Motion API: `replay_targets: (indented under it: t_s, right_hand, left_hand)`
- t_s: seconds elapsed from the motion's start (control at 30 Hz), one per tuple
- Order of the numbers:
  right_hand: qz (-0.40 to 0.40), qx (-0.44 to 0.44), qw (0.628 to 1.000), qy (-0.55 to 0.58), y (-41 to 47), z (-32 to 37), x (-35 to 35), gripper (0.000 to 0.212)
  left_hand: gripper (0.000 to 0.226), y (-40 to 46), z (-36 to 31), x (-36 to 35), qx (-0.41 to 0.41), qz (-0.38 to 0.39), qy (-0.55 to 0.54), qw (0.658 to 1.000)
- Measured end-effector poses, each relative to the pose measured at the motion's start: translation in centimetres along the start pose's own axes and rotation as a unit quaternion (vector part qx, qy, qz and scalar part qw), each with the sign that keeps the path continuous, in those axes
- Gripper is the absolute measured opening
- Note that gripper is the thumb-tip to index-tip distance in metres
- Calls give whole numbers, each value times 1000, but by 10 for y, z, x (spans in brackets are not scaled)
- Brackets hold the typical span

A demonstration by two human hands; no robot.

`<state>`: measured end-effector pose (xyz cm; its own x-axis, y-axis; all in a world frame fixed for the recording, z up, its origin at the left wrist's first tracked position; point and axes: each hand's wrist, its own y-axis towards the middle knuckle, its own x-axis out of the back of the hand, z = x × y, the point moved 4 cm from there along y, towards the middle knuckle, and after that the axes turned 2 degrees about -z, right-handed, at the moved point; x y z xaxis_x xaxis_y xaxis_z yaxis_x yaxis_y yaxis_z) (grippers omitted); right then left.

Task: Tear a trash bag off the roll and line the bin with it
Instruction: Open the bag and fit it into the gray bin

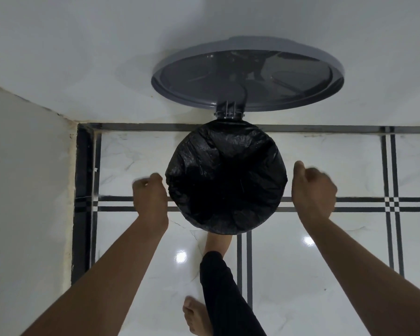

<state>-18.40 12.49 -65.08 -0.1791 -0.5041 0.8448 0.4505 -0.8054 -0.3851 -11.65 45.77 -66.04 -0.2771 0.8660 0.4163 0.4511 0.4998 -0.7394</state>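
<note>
Seen from straight above: a round bin [229,124] standing on the tiled floor [325,251] close against the white wall [107,57], its mouth fully covered by a black trash bag [226,175] draped over the rim all the way round, plastic crinkled and sagging into a dark hollow at the centre. Grey lid [247,76] swung up on its hinge [229,113] at the far side, leaning back toward the wall, underside showing. Left hand [149,194] just beside the bag's left edge, fingers curled into a loose fist; contact with the plastic too blurred to tell. Right hand [312,189] at the bag's right edge, likewise curled closed, thumb up near the rim, nothing visibly pinched; hard to say whether touching or just apart. Both forearms bare, reaching in from below. One bare foot [217,243] tucked under the near edge of the bin, black trouser leg [224,294] above it; second bare foot [195,316] planted further back on the glossy tile.
</note>
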Motion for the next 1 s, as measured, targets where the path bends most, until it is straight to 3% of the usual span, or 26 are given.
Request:
replay_targets:
  t_s: [0.03,0.1,0.2,0.33,0.43,0.5,0.6,0.8,1.0]
  right_hand:
    - [-36,86,996,17,1,11,3,46]
    - [-26,244,968,44,8,36,-2,28]
    - [40,365,930,-23,30,70,-26,26]
    - [132,294,946,-27,55,96,-40,25]
    - [220,198,955,-6,72,101,-44,19]
    - [273,144,951,-1,80,105,-49,22]
    - [350,68,934,-36,83,111,-54,30]
    - [400,31,916,-7,87,111,-59,38]
    - [445,-95,870,191,77,87,-43,33]
  left_hand:
    - [5,-6,-14,-1,-92,-14,19,996]
    - [10,-14,-46,-20,-259,36,103,960]
    - [23,-1,-81,-65,-385,133,256,877]
    - [22,22,-109,-105,-372,165,404,819]
    - [28,34,-119,-108,-323,177,452,813]
    - [40,39,-119,-109,-290,207,456,816]
    - [50,45,-113,-107,-200,249,420,849]
    - [39,51,-95,-98,-73,264,319,907]
    - [35,58,-73,-64,36,230,31,972]
